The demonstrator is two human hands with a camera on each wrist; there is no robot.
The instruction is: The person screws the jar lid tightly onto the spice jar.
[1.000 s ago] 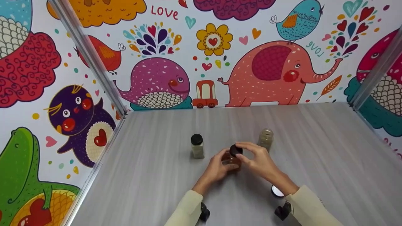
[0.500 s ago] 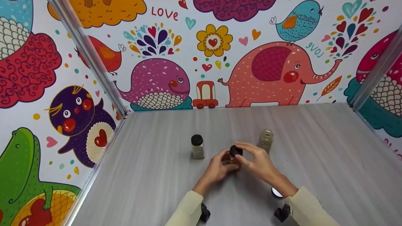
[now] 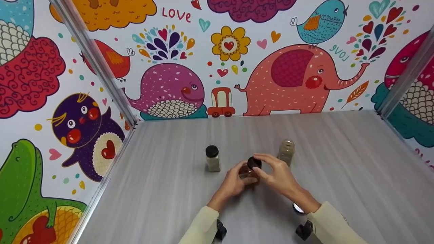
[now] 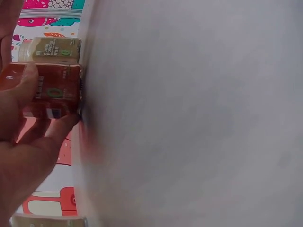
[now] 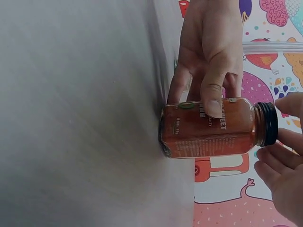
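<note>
A square glass spice jar of red-orange powder (image 5: 208, 135) stands on the table in front of me, its label partly covered. My left hand (image 3: 233, 181) grips its body, the thumb lying across the label. On the jar's neck sits a black screw lid (image 5: 270, 124), with glass thread showing below it. My right hand (image 3: 280, 174) holds this lid by its rim between thumb and fingers. Behind the right hand stands a lidless jar labelled cumin powder (image 4: 59, 49). To the left of my hands is another jar with a black lid (image 3: 212, 151) and pale contents.
Beside my right wrist lies a round white disc with a dark rim (image 3: 298, 207), partly hidden by the arm. The grey wood-grain table (image 3: 162, 189) meets printed cartoon walls (image 3: 230, 78) at the back and sides, with metal strips along the corners.
The right thumb has shifted slightly leftward on the lid's rim. The left hand and the jars stay where they were.
</note>
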